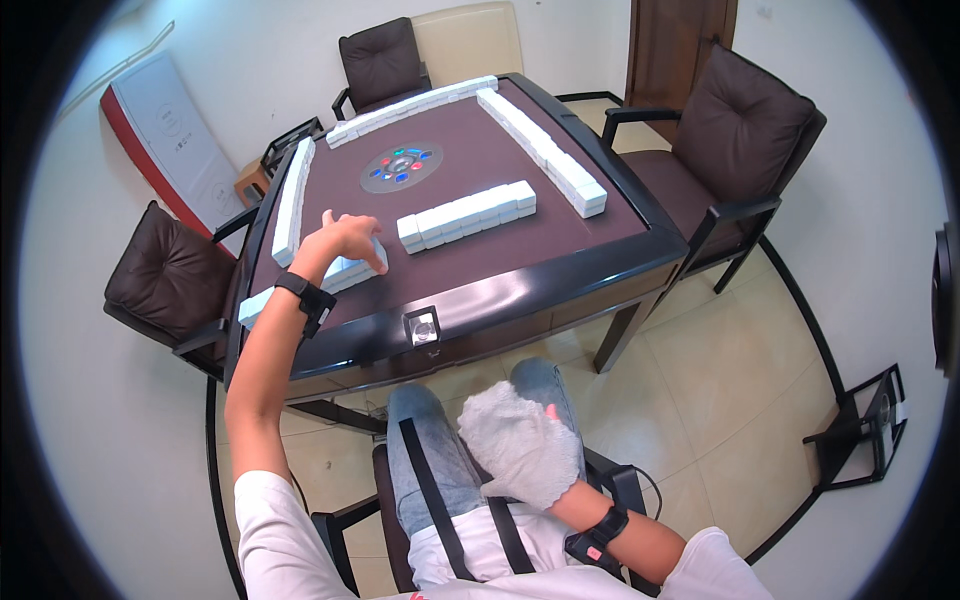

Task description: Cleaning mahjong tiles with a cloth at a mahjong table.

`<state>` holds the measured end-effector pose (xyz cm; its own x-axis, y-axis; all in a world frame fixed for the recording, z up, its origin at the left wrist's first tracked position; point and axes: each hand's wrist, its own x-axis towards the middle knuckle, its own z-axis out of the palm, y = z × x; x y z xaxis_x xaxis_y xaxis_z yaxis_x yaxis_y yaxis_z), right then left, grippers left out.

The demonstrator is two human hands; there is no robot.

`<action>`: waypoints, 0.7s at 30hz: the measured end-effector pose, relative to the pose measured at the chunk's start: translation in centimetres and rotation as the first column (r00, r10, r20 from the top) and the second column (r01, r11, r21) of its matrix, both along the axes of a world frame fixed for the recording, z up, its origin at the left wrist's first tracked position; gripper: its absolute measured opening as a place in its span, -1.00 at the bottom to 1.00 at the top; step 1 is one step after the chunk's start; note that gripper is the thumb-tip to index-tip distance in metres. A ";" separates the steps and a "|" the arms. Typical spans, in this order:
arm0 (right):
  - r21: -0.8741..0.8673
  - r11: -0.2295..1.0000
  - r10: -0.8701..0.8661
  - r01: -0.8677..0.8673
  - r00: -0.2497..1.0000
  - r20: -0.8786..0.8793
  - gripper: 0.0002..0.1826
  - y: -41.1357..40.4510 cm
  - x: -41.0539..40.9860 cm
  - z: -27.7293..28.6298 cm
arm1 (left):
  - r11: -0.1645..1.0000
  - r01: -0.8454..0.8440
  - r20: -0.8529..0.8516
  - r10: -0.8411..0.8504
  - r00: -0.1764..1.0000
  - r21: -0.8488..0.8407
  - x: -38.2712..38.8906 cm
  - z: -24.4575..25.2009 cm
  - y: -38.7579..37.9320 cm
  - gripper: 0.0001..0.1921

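My left hand [346, 238] reaches over the near left part of the mahjong table [480, 300], its thumb and fingers spread around the end of a row of white mahjong tiles [352, 274]. Whether it grips them I cannot tell. Right of it, a separate double-stacked row of tiles [469, 217] lies on the brown playing surface. My right hand [529, 450] rests over my lap, wearing a fluffy grey-white mitt or cloth; a pink fingertip shows at its edge. Its fingers are mostly hidden.
More tile rows line the left [294, 199], far [412, 111] and right [540, 150] sides around a round centre panel [402, 167]. Brown padded chairs stand at the left [169, 277], far side [381, 64] and right [739, 142]. A small black stand [859, 435] is by the right wall.
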<state>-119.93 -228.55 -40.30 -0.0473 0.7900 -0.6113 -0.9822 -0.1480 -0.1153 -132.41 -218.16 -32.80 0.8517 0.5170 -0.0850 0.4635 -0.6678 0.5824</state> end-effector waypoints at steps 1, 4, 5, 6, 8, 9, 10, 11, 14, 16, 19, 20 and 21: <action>0.002 1.000 0.000 0.000 1.000 -0.002 -0.43 0.0 0.1 0.4 | 1.000 0.000 -0.002 0.000 1.000 0.002 0.0 0.1 0.0 -0.36; 0.006 1.000 0.000 0.001 1.000 -0.010 -0.42 -0.1 0.3 0.8 | 0.999 -0.012 0.035 0.014 0.999 -0.040 0.2 0.0 -0.3 -0.36; 0.031 1.000 0.004 -0.004 1.000 -0.008 -0.42 -0.2 0.3 0.5 | 0.999 -0.012 0.034 0.014 0.999 -0.038 0.2 -0.1 -0.4 -0.36; 0.055 0.998 0.008 -0.008 1.000 -0.004 -0.41 -0.3 0.3 0.2 | 0.998 -0.023 0.021 0.025 0.999 -0.057 0.3 -0.2 -0.4 -0.35; 0.068 0.998 0.011 -0.011 1.000 0.000 -0.40 -0.5 0.4 0.0 | 0.997 -0.035 0.006 0.036 0.999 -0.074 0.5 -0.1 -0.5 -0.35; 0.080 0.997 0.013 -0.014 1.000 0.006 -0.39 -0.5 0.4 0.0 | 0.995 -0.048 -0.005 0.047 0.999 -0.084 0.5 0.2 -0.5 -0.35; 0.081 0.997 0.012 -0.012 1.000 0.005 -0.39 -0.5 0.4 -0.1 | 0.994 -0.061 -0.017 0.059 0.998 -0.094 0.6 0.4 -0.5 -0.34; 0.100 0.995 0.002 -0.004 1.000 0.013 -0.38 -0.4 0.3 -0.1 | 0.994 -0.059 -0.018 0.058 0.998 -0.093 0.7 0.2 -0.6 -0.34; 0.121 0.993 0.003 -0.006 1.000 0.020 -0.36 -0.3 0.0 0.4 | 0.983 -0.134 0.029 0.138 0.990 -0.123 0.3 -0.6 -0.9 -0.33; 0.121 0.993 0.009 -0.011 1.000 0.020 -0.35 -0.3 -0.2 0.9 | 0.986 -0.123 0.072 0.132 0.989 -0.113 -0.2 -0.8 -1.0 -0.32; 0.115 0.993 0.032 -0.030 0.999 -0.013 -0.36 -0.1 -0.4 2.0 | 0.994 -0.101 0.097 0.105 0.990 -0.042 -0.9 0.1 -1.2 -0.36; 0.113 0.994 0.019 -0.016 0.999 -0.028 -0.36 -0.1 -0.3 2.4 | 0.995 -0.095 0.124 0.098 0.987 -0.029 -1.1 0.2 -1.1 -0.39; 0.111 0.994 0.006 -0.001 0.999 -0.043 -0.37 -0.1 -0.2 2.8 | 0.995 -0.098 0.123 0.101 0.987 -0.026 -1.1 0.8 -0.9 -0.39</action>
